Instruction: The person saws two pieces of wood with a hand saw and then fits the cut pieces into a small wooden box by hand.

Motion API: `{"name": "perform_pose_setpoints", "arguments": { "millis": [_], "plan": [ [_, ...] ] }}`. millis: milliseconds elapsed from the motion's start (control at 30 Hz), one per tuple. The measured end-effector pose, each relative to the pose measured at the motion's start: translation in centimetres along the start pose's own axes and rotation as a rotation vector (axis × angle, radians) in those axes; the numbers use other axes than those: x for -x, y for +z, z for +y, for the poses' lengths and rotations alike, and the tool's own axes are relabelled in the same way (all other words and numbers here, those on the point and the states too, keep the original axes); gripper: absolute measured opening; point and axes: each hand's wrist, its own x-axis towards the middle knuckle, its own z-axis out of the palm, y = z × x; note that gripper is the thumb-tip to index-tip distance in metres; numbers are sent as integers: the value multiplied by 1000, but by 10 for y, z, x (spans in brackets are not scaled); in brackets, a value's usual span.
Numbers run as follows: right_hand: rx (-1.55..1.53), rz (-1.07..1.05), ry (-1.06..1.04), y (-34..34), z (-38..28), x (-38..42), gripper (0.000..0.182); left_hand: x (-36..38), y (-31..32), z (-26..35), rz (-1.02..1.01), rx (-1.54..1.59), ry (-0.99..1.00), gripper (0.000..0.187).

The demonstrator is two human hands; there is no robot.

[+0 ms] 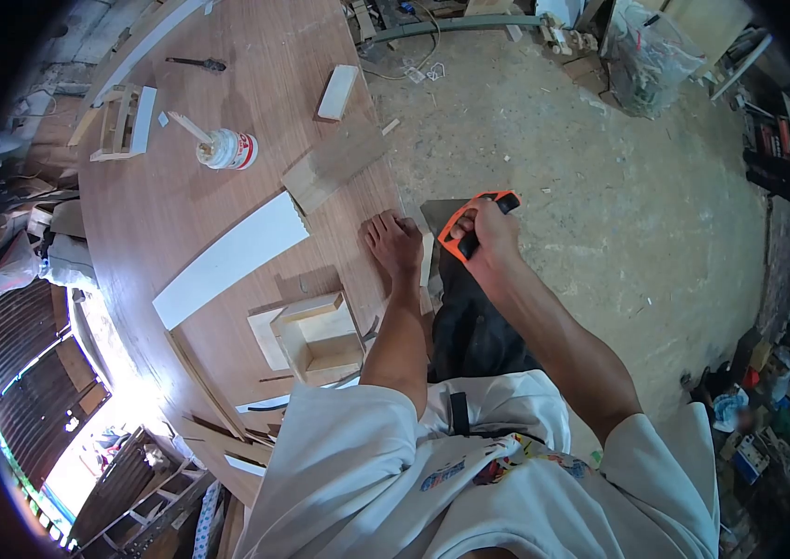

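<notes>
My right hand (492,235) is closed round the orange and black handle of a handsaw (456,240). The saw's grey blade points left toward the table edge; part of it is hard to make out. Near that edge my left hand (393,244) rests palm down on the wooden table (227,210), its fingers lying on the surface. A narrow pale strip (427,261) shows between the table edge and my dark trouser leg. Beyond my left hand lies a flat brown board (337,163), with a long white panel (232,259) to its left.
A small open wooden box (320,340) sits left of my left forearm. A white tub (227,149) with sticks, a small white-faced block (337,92) and a wooden frame (125,121) stand farther off. Right of the table is concrete floor (619,214), with a plastic bag (651,56) at the back.
</notes>
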Motion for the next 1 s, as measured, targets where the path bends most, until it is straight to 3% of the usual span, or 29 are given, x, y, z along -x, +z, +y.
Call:
{"name": "perform_pose_setpoints", "arguments": {
  "millis": [133, 200, 333, 833, 1000],
  "plan": [
    [-62, 68, -50, 6, 4, -3, 10, -3, 1, 0, 68, 6, 31, 13],
    [-62, -11, -38, -7, 1, -3, 10, 0, 3, 0, 35, -1, 8, 12],
    [-114, 69, -26, 1, 1, -7, 12, -2, 1, 3, -2, 30, -16, 12],
    [-72, -48, -45, -18, -1, 10, 10, 1, -2, 1, 27, 3, 11, 12],
    [-87, 10, -32, -4, 5, 6, 12, -1, 3, 0, 121, 11, 82, 12]
  ]
}}
